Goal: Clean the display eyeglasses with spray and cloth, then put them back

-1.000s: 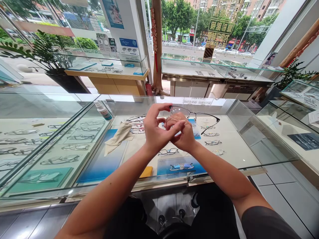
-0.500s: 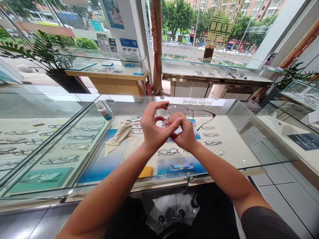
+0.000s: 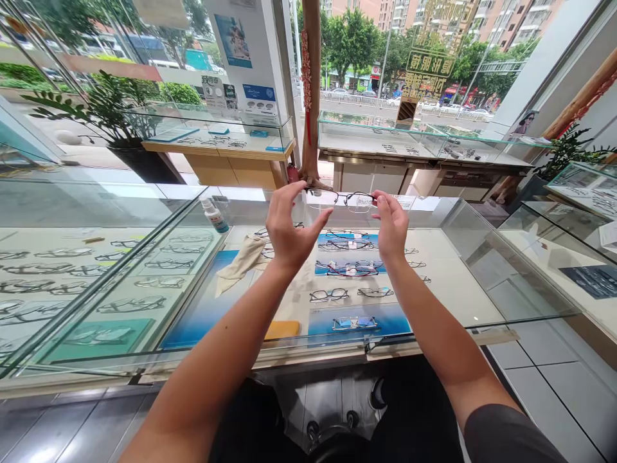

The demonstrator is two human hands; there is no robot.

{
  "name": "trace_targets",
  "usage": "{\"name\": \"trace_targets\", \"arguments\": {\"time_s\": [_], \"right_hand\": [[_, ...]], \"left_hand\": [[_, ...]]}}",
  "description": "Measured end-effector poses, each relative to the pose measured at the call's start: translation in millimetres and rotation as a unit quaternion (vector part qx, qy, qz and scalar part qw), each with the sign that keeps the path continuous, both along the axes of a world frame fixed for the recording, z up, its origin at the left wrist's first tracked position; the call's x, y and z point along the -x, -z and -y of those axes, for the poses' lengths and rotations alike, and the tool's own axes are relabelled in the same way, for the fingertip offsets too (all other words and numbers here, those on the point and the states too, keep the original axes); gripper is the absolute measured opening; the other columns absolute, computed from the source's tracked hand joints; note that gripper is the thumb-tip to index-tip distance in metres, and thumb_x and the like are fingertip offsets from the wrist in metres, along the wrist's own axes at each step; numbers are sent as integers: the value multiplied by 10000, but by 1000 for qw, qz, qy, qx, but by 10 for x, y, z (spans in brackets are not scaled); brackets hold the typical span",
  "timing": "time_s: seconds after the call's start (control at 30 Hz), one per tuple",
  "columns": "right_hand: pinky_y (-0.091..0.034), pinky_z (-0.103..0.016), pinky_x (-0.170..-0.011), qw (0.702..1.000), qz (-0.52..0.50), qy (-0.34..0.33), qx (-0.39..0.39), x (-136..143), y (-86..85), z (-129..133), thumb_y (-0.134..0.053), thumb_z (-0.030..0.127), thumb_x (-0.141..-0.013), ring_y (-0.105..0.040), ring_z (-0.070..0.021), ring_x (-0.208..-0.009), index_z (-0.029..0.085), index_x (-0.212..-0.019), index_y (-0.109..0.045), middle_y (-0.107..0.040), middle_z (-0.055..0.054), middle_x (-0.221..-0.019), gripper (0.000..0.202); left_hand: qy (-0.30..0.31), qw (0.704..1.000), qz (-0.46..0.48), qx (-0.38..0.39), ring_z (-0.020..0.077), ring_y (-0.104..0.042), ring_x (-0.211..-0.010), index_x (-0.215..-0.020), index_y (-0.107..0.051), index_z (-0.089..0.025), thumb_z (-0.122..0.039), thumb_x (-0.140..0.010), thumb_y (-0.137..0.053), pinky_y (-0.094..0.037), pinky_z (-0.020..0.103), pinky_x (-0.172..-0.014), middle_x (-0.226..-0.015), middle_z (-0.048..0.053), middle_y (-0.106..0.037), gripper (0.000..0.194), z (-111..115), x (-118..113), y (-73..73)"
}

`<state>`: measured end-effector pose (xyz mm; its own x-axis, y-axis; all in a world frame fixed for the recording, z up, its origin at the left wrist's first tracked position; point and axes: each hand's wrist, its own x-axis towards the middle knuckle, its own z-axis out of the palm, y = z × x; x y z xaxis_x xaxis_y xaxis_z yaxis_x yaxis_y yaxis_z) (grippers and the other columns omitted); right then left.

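A pair of thin dark-rimmed eyeglasses is held up above the glass counter. My left hand grips its left end near the hinge with the fingertips, the thumb standing apart from the lens. At the other end, my right hand pinches the frame between thumb and fingers. Below my hands, rows of eyeglasses lie inside the display case. To the left of my left hand, a crumpled beige cloth rests on the counter, with a spray bottle standing behind it.
A yellow case sits near the counter's front edge. More glasses fill the left display section. Across the aisle stand further glass showcases, a potted plant and a wooden post. A wheeled stool base shows below.
My right hand has moved from the lens to the right end of the eyeglasses. The glasses have turned to a more level position, held between both hands. The view has shifted slightly.
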<state>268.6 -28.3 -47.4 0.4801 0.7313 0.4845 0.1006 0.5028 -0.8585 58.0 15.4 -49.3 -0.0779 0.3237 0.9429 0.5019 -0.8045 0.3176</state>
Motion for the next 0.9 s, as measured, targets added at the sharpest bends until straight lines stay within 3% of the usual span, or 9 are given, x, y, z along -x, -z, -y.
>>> {"name": "trace_targets", "arguments": {"time_s": [0.2, 0.5, 0.9], "right_hand": [[-612, -441, -1037, 1000, -2, -9, 5, -5, 55, -31, -716, 652, -954, -752, -273, -1237, 262, -1186, -851, -832, -99, -1293, 473], [-603, -403, -973, 1000, 15, 5, -3, 11, 35, -3, -689, 719, -968, -754, -256, -1169, 252, -1147, -855, -837, -97, -1237, 528], [-598, -457, -1000, 999, -4, -48, 4, 82, -2, 46, -681, 720, -971, -771, -267, -1112, 274, -1108, -867, -856, -86, -1182, 502]], "left_hand": [[-2, 1000, -2, -20, 337, -733, -1273, -1375, -683, -236, -536, -903, -896, -550, 525, -1140, -1325, 130, -784, 598, 6, -43, 69], [66, 995, 44, 58, 292, -733, -1234, -1361, -693, -238, -538, -894, -908, -616, 465, -1051, -1322, 112, -761, 595, -8, -98, 105], [166, 963, 98, 191, 295, -692, -1423, -1492, -607, -301, -559, -928, -870, -593, 496, -1180, -1499, 142, -710, 673, -139, -173, 318]]}}
